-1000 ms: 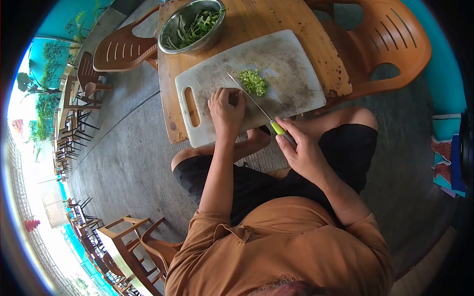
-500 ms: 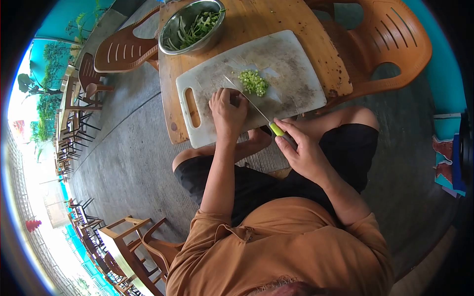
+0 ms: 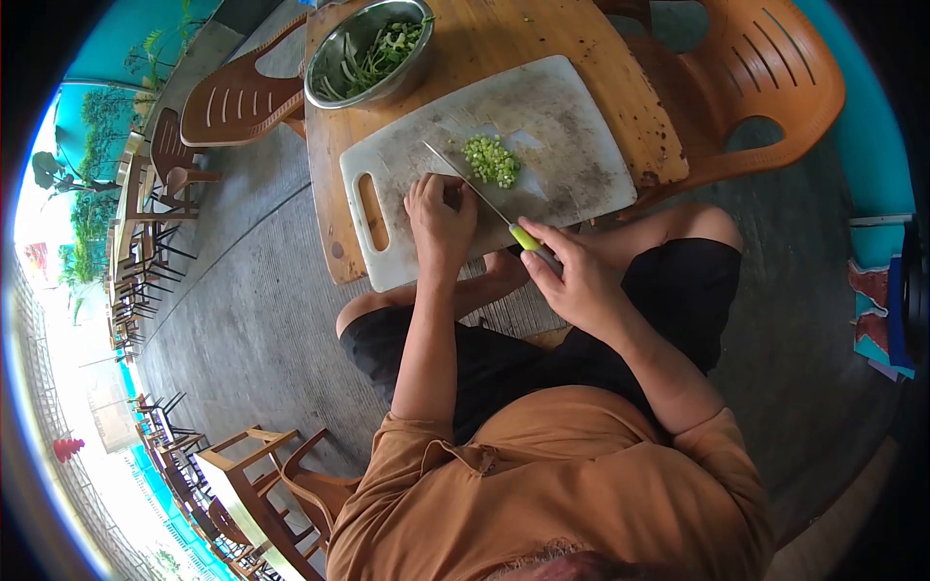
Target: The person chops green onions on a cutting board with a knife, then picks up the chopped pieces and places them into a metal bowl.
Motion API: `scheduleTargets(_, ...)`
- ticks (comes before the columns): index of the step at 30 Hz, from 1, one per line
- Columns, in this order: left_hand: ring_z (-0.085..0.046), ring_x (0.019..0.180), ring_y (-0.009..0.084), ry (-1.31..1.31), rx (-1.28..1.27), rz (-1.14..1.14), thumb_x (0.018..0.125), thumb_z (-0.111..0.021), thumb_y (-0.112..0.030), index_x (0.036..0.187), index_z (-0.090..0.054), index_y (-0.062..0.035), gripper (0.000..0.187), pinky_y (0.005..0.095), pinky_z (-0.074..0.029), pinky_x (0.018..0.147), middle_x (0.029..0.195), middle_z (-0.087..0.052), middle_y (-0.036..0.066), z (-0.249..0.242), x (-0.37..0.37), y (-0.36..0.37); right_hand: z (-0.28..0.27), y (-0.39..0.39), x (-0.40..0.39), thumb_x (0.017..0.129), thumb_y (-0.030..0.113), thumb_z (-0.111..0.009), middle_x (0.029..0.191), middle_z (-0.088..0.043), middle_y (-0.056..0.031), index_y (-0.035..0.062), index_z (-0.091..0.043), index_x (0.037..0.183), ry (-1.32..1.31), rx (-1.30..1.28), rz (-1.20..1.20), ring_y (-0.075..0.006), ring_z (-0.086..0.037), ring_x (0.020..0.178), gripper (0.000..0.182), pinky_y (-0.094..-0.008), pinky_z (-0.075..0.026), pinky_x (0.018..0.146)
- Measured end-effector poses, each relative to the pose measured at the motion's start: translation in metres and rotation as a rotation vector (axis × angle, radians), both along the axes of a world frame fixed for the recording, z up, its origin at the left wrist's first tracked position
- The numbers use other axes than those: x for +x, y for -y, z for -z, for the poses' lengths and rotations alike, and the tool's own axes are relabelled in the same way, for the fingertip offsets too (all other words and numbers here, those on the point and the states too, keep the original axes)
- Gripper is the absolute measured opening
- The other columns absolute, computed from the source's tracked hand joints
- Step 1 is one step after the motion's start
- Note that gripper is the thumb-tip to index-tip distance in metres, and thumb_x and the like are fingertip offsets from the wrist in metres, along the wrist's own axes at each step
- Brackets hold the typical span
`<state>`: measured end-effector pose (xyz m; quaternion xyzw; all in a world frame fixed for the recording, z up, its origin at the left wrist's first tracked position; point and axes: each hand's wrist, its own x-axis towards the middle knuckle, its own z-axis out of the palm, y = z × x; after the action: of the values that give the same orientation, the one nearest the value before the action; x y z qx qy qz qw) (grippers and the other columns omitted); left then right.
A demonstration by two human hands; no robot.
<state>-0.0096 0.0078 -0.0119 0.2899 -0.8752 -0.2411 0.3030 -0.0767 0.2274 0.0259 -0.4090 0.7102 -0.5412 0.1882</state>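
Observation:
A worn white cutting board (image 3: 572, 107) lies at the near edge of the wooden table, its handle slot on the left. My right hand (image 3: 572, 276) grips a kitchen knife (image 3: 523, 236) by its green and grey handle. The thin blade points up and left across the board, close to the fingers of my left hand (image 3: 438, 215). Those fingers are curled down on the board; whatever they hold is hidden beneath them. Just beyond the blade is a small heap of chopped green vegetable (image 3: 492, 161).
A steel bowl (image 3: 412, 79) with cut greens and pale strips stands on the wooden table (image 3: 494, 34), behind the board. Brown plastic chairs flank the table, one at the left (image 3: 237, 97) and one at the right (image 3: 785, 77). My bent legs are under the near edge.
The knife and my right hand have shifted left and slightly up, bringing the blade further along the board. My left hand stays curled in nearly the same place.

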Motion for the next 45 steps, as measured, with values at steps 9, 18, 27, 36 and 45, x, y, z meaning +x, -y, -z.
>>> scheduleTargets(9,-0.065,0.096,0.0334,-0.032,0.004,-0.031,0.089,-0.076,-0.011,0.094,-0.071,-0.0047,0.01,0.046,-0.047,0.093,0.094,-0.069,0.011,-0.001,0.0,-0.002,-0.011,-0.015,0.005,0.104,0.012,-0.068,0.121,-0.074,-0.0281,-0.0065,-0.062,0.14,-0.076,0.007,0.009,-0.0408,-0.074,0.112,0.041,-0.0432,-0.058,0.097)
scheduleTargets(18,-0.069,0.092,0.0271,-0.023,-0.064,-0.008,0.087,-0.078,-0.012,0.096,-0.075,-0.0061,0.011,0.0412,-0.05,0.093,0.09,-0.072,0.008,0.0,-0.002,-0.001,-0.013,-0.019,0.004,0.105,0.012,-0.068,0.128,-0.072,-0.0295,-0.0088,-0.06,0.142,0.041,-0.035,0.023,-0.0398,-0.072,0.12,0.043,-0.0424,-0.057,0.102)
scheduleTargets(27,-0.065,0.097,0.0338,-0.004,-0.045,-0.021,0.085,-0.077,-0.013,0.092,-0.07,-0.0038,0.013,0.0465,-0.048,0.093,0.094,-0.068,0.011,0.0,-0.002,-0.001,-0.021,-0.023,0.003,0.106,0.01,-0.067,0.128,-0.072,-0.029,-0.0091,-0.059,0.143,0.062,0.006,-0.036,-0.0382,-0.073,0.12,0.043,-0.0405,-0.057,0.102)
scheduleTargets(36,-0.066,0.097,0.0339,-0.023,-0.035,-0.016,0.086,-0.077,-0.013,0.093,-0.073,-0.003,0.013,0.0457,-0.048,0.094,0.095,-0.07,0.012,0.0,-0.002,0.0,-0.009,-0.012,0.0,0.105,0.011,-0.067,0.121,-0.075,-0.0272,-0.0076,-0.061,0.141,-0.01,-0.02,0.001,-0.0385,-0.075,0.111,0.041,-0.0423,-0.059,0.095)
scheduleTargets(45,-0.067,0.095,0.0321,-0.032,-0.004,-0.057,0.089,-0.078,-0.014,0.091,-0.075,-0.0046,0.01,0.0445,-0.048,0.093,0.092,-0.07,0.01,-0.004,-0.002,-0.005,-0.014,-0.007,0.002,0.104,0.011,-0.068,0.121,-0.075,-0.0279,-0.0071,-0.062,0.14,0.02,0.039,-0.002,-0.0399,-0.075,0.111,0.041,-0.0433,-0.059,0.095)
